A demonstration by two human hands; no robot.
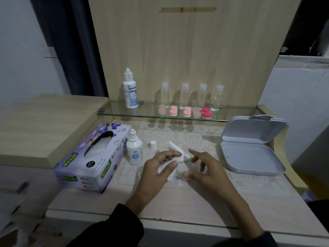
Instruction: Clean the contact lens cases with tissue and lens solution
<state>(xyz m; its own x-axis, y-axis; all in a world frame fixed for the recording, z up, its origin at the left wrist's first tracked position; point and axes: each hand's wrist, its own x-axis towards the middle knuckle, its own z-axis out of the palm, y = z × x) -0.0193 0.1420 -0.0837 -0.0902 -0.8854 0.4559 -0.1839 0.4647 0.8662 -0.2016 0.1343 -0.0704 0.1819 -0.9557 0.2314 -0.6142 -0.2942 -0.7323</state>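
Observation:
My left hand [160, 166] pinches a crumpled white tissue [176, 154] between thumb and fingers above the lace mat. My right hand [204, 168] is just to its right, fingers curled; a small clear item seems to sit between its fingertips, too blurred to name. A small lens solution bottle [134, 150] stands left of my hands, its white cap [153, 144] off beside it. Several contact lens cases line the glass shelf [124, 114]: pale pink ones [173, 111], [187, 111] and a bright pink one [206, 112].
A purple tissue box [92, 155] lies at the left. A taller solution bottle [130, 90] and several small clear bottles [185, 95] stand on the shelf. An open grey hinged box [252, 148] sits at the right. The desk's front edge is near my sleeves.

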